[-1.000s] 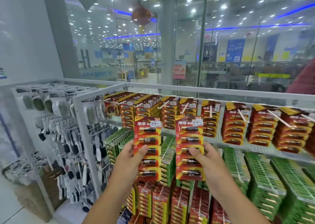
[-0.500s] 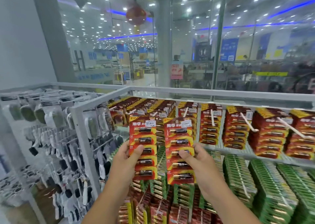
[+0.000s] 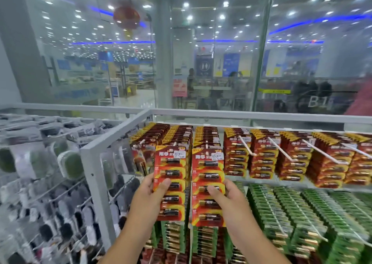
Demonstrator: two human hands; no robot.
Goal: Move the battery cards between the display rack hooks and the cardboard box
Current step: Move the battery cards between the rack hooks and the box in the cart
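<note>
Head view: I have one red battery card (image 3: 170, 183) in my left hand (image 3: 149, 198) and a second red battery card (image 3: 208, 185) in my right hand (image 3: 227, 200), both upright, face toward me, side by side just in front of the top row of the display rack (image 3: 96, 183). Each thumb presses across the front of its card near the middle and the fingers wrap behind, so each card is pinched at its edge; I hold low down to leave the punched top free for a hook (image 3: 246, 146). The tops sit level with the packed top-row cards, which I judge is so they can be lined up with hooks there. Green battery packs (image 3: 302, 219) hang in the row below. Bagged goods (image 3: 68, 163) fill the rack's left face. No cardboard box is visible.
</note>
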